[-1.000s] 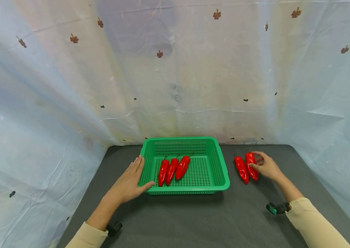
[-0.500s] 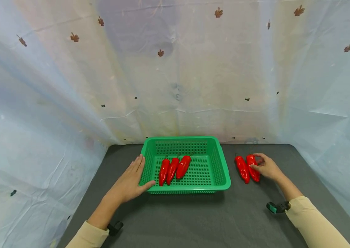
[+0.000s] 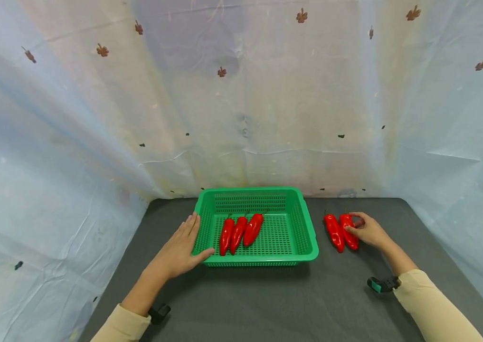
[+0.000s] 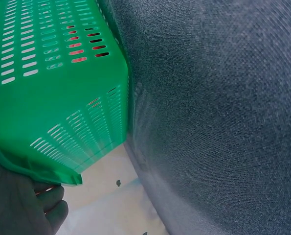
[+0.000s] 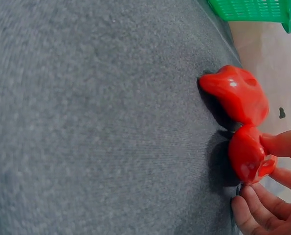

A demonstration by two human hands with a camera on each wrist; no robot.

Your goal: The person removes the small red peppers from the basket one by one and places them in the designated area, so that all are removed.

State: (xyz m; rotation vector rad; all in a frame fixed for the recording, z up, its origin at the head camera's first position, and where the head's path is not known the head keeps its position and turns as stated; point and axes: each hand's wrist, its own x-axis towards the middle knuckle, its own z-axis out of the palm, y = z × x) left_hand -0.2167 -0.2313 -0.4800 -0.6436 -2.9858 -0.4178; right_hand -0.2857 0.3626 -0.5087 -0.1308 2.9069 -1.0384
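Observation:
A green plastic basket [image 3: 292,259] with slotted sides stands on the dark table. Three red chili peppers [image 3: 226,235] lie side by side in its left half. My left hand [image 3: 177,249] rests on the basket's left rim, fingers straight and thumb spread along the front corner. To the right of the basket, two more red peppers lie on the table. My right hand [image 3: 369,232] pinches the outer pepper [image 5: 245,152] between thumb and fingers. Its neighbour, another red pepper [image 3: 334,232], lies close on its left, untouched by the hand.
Grey-black cloth covers the table [image 3: 258,304]. Pale plastic sheeting [image 3: 267,118] hangs behind the table and along both sides. A dark band [image 3: 383,285] sits at the right wrist, and another band [image 3: 158,313] at the left.
The outer pepper and my right hand have shifted slightly, bringing that pepper nearer its neighbour. My left hand stays at the basket rim.

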